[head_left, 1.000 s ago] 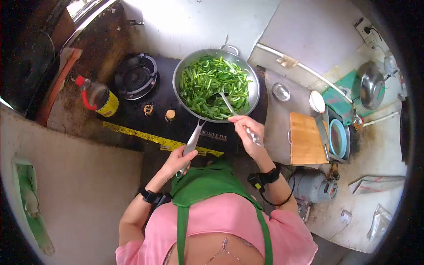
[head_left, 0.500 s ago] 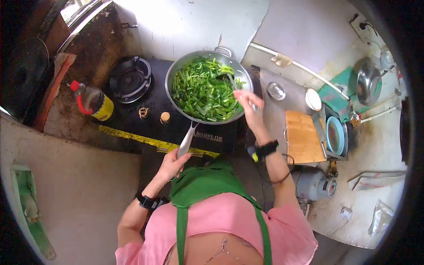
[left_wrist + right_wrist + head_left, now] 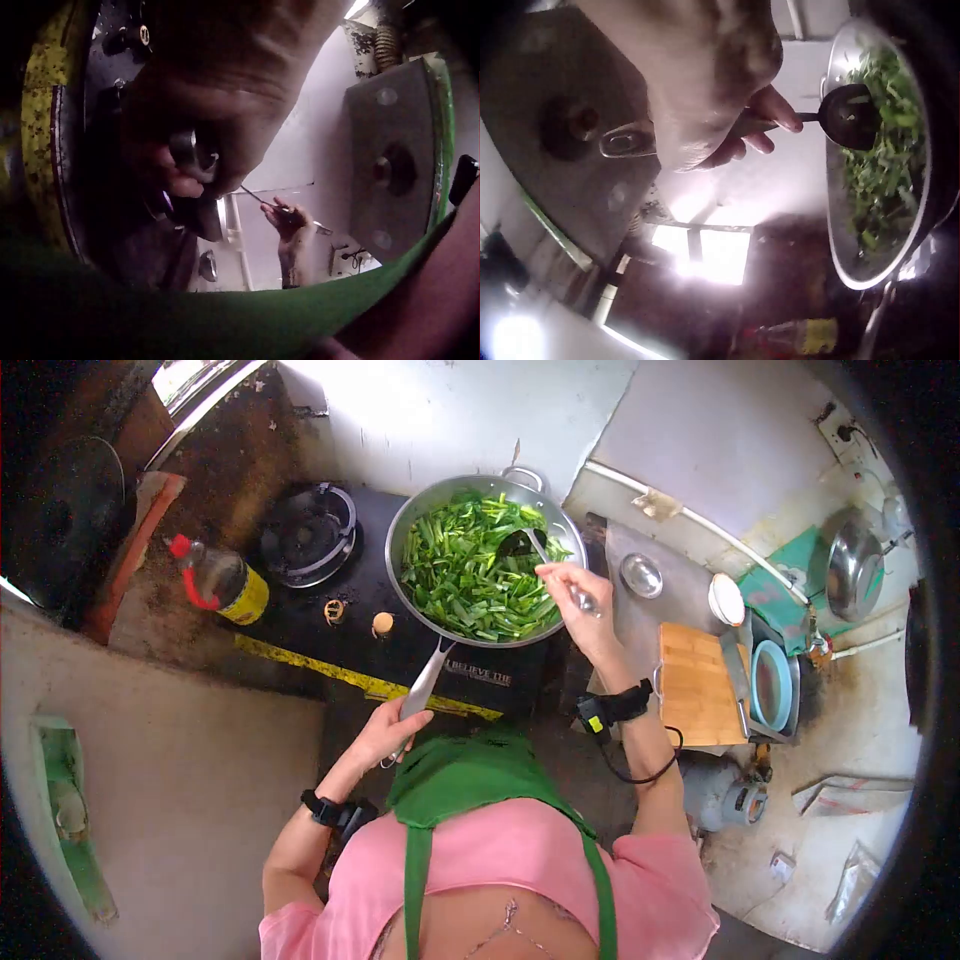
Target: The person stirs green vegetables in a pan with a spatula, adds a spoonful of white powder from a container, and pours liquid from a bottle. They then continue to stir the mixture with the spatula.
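A steel pan (image 3: 569, 550) on the stove is full of chopped green leaves and stalks (image 3: 465, 585). My left hand (image 3: 384, 734) grips the pan's long handle (image 3: 428, 678) near its end; the looped tip (image 3: 184, 147) pokes out of the fist. Over the right side of the pan, my right hand (image 3: 578, 608) holds a metal ladle (image 3: 849, 118) by its shaft, fingers curled round it. The ladle's bowl (image 3: 520, 543) is at the greens toward the far right, and its handle end sticks out behind the palm.
Left of the pan are a second burner (image 3: 308, 536) and a bottle with a red cap and yellow label (image 3: 243, 595). On the right lie a cutting board (image 3: 690, 685), a knife (image 3: 735, 670), a small metal bowl (image 3: 641, 576), a white bowl (image 3: 726, 600) and a blue basin (image 3: 771, 685).
My right hand has moved the ladle from the near middle of the pan to its far right, turning the greens over. The left hand keeps its hold on the handle.
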`<action>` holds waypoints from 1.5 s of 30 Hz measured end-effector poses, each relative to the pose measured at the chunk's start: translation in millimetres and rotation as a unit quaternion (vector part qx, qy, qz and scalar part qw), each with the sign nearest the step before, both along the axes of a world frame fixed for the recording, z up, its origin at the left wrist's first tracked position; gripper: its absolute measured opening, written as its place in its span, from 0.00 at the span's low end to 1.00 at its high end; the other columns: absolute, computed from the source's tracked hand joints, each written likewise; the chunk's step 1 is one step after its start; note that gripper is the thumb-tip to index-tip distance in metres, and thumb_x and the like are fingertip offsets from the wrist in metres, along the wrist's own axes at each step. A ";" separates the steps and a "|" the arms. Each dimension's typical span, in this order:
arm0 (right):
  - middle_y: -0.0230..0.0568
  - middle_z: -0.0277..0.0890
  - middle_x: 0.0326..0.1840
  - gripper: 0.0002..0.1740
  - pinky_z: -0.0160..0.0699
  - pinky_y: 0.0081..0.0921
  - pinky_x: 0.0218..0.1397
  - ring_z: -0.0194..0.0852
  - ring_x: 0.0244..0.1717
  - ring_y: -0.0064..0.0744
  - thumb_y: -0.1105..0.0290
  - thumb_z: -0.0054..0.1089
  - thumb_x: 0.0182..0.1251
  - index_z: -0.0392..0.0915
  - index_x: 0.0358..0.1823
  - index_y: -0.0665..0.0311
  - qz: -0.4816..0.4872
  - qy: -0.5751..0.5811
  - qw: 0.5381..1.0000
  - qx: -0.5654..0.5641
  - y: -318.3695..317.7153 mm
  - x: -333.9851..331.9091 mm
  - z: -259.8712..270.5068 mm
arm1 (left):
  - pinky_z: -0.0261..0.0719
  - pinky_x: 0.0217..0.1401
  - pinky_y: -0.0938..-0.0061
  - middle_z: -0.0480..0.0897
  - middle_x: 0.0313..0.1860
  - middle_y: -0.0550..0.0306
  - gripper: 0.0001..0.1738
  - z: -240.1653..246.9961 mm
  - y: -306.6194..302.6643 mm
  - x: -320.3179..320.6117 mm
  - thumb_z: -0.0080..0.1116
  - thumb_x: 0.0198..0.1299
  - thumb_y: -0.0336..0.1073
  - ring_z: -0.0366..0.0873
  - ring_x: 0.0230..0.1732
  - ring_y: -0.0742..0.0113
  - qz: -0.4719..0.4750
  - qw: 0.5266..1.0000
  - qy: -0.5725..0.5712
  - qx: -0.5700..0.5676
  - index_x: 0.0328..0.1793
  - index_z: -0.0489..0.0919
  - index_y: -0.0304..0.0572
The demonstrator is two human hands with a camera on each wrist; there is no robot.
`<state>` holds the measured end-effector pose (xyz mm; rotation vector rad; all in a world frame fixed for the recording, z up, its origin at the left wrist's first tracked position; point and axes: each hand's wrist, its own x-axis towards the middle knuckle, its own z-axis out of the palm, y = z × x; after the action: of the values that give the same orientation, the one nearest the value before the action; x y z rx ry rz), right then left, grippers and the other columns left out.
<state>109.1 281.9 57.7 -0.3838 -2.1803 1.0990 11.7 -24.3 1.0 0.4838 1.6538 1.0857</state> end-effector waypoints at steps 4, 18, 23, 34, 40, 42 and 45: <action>0.35 0.81 0.39 0.05 0.72 0.18 0.36 0.75 0.34 0.18 0.75 0.55 0.64 0.80 0.37 0.66 0.084 0.097 0.989 -0.068 -15.8 -32.9 4.7 | 0.64 0.13 0.82 0.69 0.17 0.68 0.19 -5.1 0.4 2.6 0.56 0.62 0.45 0.66 0.14 0.79 0.010 1.000 0.003 -0.004 0.48 0.70 0.37; 0.44 0.81 0.38 0.02 0.75 0.23 0.30 0.77 0.26 0.28 0.79 0.57 0.58 0.74 0.28 0.69 0.141 -0.001 0.989 0.038 -56.0 31.5 8.5 | 0.65 0.13 0.81 0.70 0.17 0.65 0.19 -0.5 -0.3 3.4 0.57 0.61 0.46 0.67 0.14 0.79 0.024 1.000 0.006 -0.020 0.47 0.73 0.36; 0.39 0.82 0.39 0.03 0.73 0.19 0.33 0.75 0.31 0.20 0.76 0.56 0.62 0.78 0.35 0.67 0.088 0.059 0.993 -0.047 -21.3 -10.4 -9.0 | 0.65 0.13 0.81 0.70 0.16 0.65 0.20 -2.5 0.3 2.4 0.57 0.61 0.46 0.67 0.13 0.78 0.026 1.000 0.013 -0.011 0.47 0.73 0.35; 0.40 0.81 0.38 0.05 0.73 0.18 0.33 0.74 0.28 0.18 0.75 0.53 0.63 0.77 0.34 0.69 0.065 0.031 0.995 -0.070 -62.0 20.7 -12.9 | 0.64 0.11 0.82 0.69 0.16 0.67 0.17 3.7 1.8 5.4 0.56 0.62 0.43 0.65 0.12 0.79 0.030 0.999 -0.004 -0.020 0.47 0.69 0.39; 0.35 0.82 0.37 0.08 0.72 0.17 0.35 0.73 0.31 0.17 0.73 0.54 0.65 0.81 0.38 0.67 0.038 0.001 0.999 -0.030 -9.3 6.7 17.8 | 0.65 0.13 0.80 0.69 0.15 0.64 0.20 -1.7 0.0 2.5 0.57 0.61 0.47 0.67 0.13 0.78 0.032 0.999 0.002 -0.013 0.47 0.73 0.36; 0.37 0.82 0.35 0.09 0.73 0.19 0.39 0.75 0.34 0.20 0.72 0.54 0.64 0.81 0.36 0.70 0.066 0.011 0.991 -0.118 -1.9 32.4 47.7 | 0.65 0.13 0.80 0.69 0.16 0.65 0.20 -2.2 0.1 3.6 0.57 0.61 0.47 0.67 0.13 0.78 0.029 0.999 -0.010 -0.016 0.46 0.73 0.36; 0.37 0.82 0.36 0.09 0.73 0.18 0.39 0.75 0.35 0.19 0.71 0.54 0.65 0.81 0.37 0.69 0.130 -0.080 0.987 -0.045 -4.4 67.6 83.4 | 0.65 0.12 0.80 0.69 0.16 0.66 0.19 1.6 -0.1 5.1 0.57 0.61 0.46 0.66 0.13 0.79 0.037 0.999 -0.025 -0.009 0.46 0.72 0.37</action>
<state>176.7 277.5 141.1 -0.2383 -2.3778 1.3537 16.8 -24.4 2.5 0.3837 1.6478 1.1270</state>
